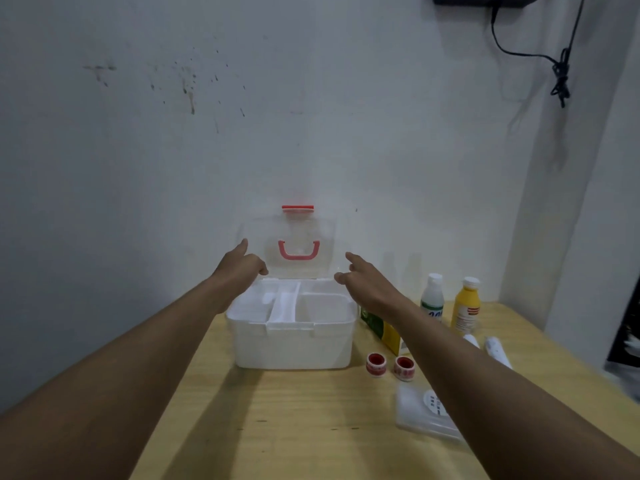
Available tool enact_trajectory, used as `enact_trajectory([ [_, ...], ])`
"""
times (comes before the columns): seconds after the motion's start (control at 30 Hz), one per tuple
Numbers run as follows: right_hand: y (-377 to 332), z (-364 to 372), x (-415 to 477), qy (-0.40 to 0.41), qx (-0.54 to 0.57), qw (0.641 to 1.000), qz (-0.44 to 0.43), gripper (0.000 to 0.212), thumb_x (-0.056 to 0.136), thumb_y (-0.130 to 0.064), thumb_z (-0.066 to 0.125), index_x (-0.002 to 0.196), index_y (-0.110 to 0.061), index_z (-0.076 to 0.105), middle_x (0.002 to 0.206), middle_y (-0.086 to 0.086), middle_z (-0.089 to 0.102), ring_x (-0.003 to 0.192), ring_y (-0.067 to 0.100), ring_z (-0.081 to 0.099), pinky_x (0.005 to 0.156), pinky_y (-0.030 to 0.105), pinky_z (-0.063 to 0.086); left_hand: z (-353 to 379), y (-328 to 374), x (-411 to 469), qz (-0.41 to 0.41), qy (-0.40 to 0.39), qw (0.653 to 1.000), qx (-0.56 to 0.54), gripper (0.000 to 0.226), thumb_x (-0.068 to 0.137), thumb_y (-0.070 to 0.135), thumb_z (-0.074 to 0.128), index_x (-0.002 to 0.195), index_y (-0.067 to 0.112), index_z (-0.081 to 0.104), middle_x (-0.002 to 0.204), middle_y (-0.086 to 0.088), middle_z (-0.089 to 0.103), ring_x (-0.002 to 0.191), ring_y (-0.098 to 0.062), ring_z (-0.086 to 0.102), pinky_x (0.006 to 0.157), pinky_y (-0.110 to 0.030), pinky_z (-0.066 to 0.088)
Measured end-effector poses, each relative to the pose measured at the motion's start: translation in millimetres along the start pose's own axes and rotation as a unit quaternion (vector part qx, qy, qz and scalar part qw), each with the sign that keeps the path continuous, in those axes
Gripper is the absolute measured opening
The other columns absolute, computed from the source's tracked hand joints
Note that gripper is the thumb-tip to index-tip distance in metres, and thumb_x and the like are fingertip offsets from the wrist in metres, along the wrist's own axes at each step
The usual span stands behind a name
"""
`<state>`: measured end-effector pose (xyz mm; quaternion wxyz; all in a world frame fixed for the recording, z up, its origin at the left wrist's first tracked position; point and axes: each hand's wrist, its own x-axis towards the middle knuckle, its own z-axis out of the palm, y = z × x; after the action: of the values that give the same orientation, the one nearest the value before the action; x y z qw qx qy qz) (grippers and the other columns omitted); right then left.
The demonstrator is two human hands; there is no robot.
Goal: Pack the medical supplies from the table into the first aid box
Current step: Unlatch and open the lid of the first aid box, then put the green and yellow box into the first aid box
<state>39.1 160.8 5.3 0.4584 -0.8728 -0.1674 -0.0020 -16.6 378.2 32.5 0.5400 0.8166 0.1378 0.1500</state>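
A white first aid box (292,344) stands open on the wooden table (311,427), its clear lid (291,249) with a red handle upright against the wall. A divided white tray sits inside the box. My left hand (242,265) is at the lid's left edge and my right hand (360,277) at its right edge, fingers spread, holding nothing. To the right lie two red tape rolls (389,365), a green-yellow carton (382,329), a white bottle (433,297), a yellow bottle (467,304), white tubes (497,349) and a clear packet (424,415), partly hidden by my right arm.
The white wall stands directly behind the box. A black cable (561,74) hangs from a dark device at the top right. A dark object (627,337) sits beyond the table's right edge. Bare tabletop shows in front of the box.
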Motion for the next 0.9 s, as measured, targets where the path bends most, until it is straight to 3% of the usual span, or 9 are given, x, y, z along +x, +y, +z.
enact_trajectory([
  [0.1,-2.0,-6.7,-4.4,0.006,-0.018,1.000,-0.009,0.060,0.100,-0.033,0.043,0.156,-0.021,0.023,0.163,0.003,0.023,0.148,0.025,0.025,0.118,0.044,0.026,4.5,2.7,-11.0,0.031,0.034,0.996,0.081,0.073,0.096,0.011,0.049,0.159,0.024,0.013,0.164,-0.008,0.022,0.137,-0.030,0.039,0.099,-0.031,0.040],
  [0.17,-2.9,-14.9,-9.0,0.011,-0.059,0.998,-0.013,0.057,0.099,-0.023,0.043,0.154,-0.018,0.029,0.161,0.005,0.030,0.145,0.024,0.032,0.113,0.037,0.030,13.2,-0.2,-24.7,0.071,0.066,0.977,0.191,0.063,0.102,0.021,0.041,0.159,0.025,0.013,0.164,-0.008,0.022,0.139,-0.030,0.039,0.106,-0.038,0.042],
  [0.2,-3.5,-20.7,-12.9,0.012,-0.084,0.996,-0.013,0.057,0.097,-0.017,0.043,0.153,-0.016,0.032,0.158,0.006,0.034,0.142,0.024,0.036,0.108,0.033,0.032,19.1,-3.4,-32.9,0.098,0.068,0.962,0.244,0.058,0.104,0.030,0.036,0.158,0.025,0.014,0.165,-0.007,0.019,0.146,-0.032,0.029,0.116,-0.048,0.032],
  [0.27,-4.6,-33.0,-23.2,0.010,-0.141,0.990,-0.005,0.057,0.093,-0.010,0.043,0.150,-0.013,0.037,0.154,0.009,0.040,0.138,0.026,0.041,0.103,0.030,0.035,31.6,-12.7,-50.2,0.149,0.050,0.930,0.331,0.057,0.105,0.046,0.023,0.158,0.029,0.014,0.166,-0.004,0.013,0.153,-0.029,0.008,0.121,-0.057,0.008],
  [0.37,-2.7,-46.3,-36.1,0.005,-0.244,0.970,0.008,0.050,0.092,-0.010,0.047,0.142,-0.007,0.046,0.144,0.013,0.049,0.129,0.029,0.048,0.101,0.033,0.042,43.7,-25.5,-67.8,0.189,0.043,0.889,0.415,0.063,0.099,0.059,0.007,0.157,0.036,0.015,0.167,-0.003,0.009,0.154,-0.028,-0.003,0.118,-0.063,-0.004],
  [0.43,2.3,-49.3,-42.1,-0.002,-0.298,0.954,0.022,0.043,0.091,-0.013,0.051,0.133,-0.005,0.051,0.136,0.014,0.054,0.122,0.030,0.054,0.099,0.039,0.048,48.7,-30.5,-73.0,0.187,0.045,0.873,0.448,0.066,0.096,0.063,0.000,0.156,0.038,0.013,0.167,-0.004,0.008,0.153,-0.030,-0.006,0.116,-0.067,-0.008],
  [0.57,15.1,-43.8,-49.0,-0.025,-0.410,0.911,0.032,0.026,0.092,-0.018,0.055,0.115,-0.007,0.055,0.117,0.014,0.062,0.104,0.029,0.060,0.084,0.037,0.053,54.4,-40.9,-77.1,0.179,0.045,0.850,0.493,0.068,0.094,0.063,-0.006,0.156,0.040,0.010,0.167,-0.006,0.008,0.153,-0.033,-0.008,0.113,-0.070,-0.011],
  [0.77,34.6,-33.1,-47.8,-0.030,-0.489,0.871,0.039,0.040,0.091,-0.031,0.056,0.127,-0.012,0.053,0.119,0.011,0.062,0.109,0.030,0.055,0.086,0.038,0.049,55.7,-43.9,-76.0,0.183,0.052,0.843,0.502,0.073,0.091,0.065,-0.009,0.156,0.041,0.013,0.166,-0.005,0.013,0.153,-0.032,-0.004,0.113,-0.069,-0.013],
  [0.9,38.9,-34.5,-48.1,-0.032,-0.495,0.868,0.030,0.033,0.091,-0.031,0.056,0.119,-0.014,0.056,0.115,0.009,0.065,0.104,0.028,0.061,0.084,0.038,0.047,56.7,-47.7,-73.4,0.193,0.061,0.844,0.497,0.080,0.086,0.067,-0.012,0.155,0.041,0.017,0.165,-0.005,0.017,0.153,-0.032,0.000,0.113,-0.070,-0.010],
])
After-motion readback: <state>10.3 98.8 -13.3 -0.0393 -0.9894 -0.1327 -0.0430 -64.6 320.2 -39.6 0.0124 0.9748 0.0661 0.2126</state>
